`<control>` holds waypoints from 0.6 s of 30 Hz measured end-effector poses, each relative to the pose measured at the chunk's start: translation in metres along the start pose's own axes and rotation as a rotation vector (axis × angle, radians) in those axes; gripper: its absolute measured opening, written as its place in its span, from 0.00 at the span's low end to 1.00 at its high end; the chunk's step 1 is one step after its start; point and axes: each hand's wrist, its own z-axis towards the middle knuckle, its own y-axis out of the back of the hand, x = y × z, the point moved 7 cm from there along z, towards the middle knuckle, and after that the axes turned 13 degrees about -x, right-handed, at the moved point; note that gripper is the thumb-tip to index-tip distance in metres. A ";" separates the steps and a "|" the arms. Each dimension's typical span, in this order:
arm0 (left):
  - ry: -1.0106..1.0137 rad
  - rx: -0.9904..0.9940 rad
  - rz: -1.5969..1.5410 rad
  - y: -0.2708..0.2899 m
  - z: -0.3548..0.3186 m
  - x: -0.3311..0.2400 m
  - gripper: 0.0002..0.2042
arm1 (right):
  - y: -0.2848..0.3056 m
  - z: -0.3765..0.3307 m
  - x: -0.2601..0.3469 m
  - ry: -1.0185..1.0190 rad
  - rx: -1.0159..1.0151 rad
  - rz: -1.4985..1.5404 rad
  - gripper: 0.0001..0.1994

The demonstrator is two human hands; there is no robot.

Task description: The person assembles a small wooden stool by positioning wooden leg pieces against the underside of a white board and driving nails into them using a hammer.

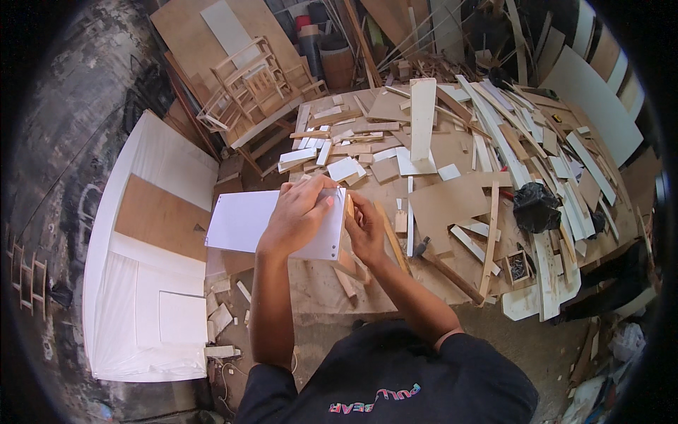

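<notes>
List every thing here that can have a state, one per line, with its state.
White panel: held flat over the bench, holes along its right edge.
Left hand: grip closed on the panel's right edge.
Right hand: pinched at that same edge; what it holds is hidden.
Hammer: lying on the bench, untouched.
Black bag: crumpled on the scraps.
Tall white board: standing upright.

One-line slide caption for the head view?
Left hand steadies a white panel while the right hand works its edge above a scrap-strewn workbench.
</notes>
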 end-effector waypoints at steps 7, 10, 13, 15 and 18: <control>0.003 0.006 -0.021 0.000 0.000 0.002 0.12 | 0.002 0.007 -0.001 -0.046 0.001 0.024 0.23; 0.015 0.018 -0.017 -0.001 0.004 0.003 0.13 | 0.009 0.015 -0.006 -0.023 0.006 -0.096 0.23; 0.033 0.045 -0.004 -0.005 0.008 0.006 0.15 | 0.010 0.019 0.001 0.039 -0.022 -0.105 0.23; 0.011 0.013 -0.006 -0.004 0.008 0.008 0.15 | 0.009 0.019 0.003 0.031 -0.005 -0.096 0.23; 0.071 0.047 -0.078 -0.007 0.009 0.015 0.13 | 0.008 0.020 0.003 0.054 0.016 -0.108 0.23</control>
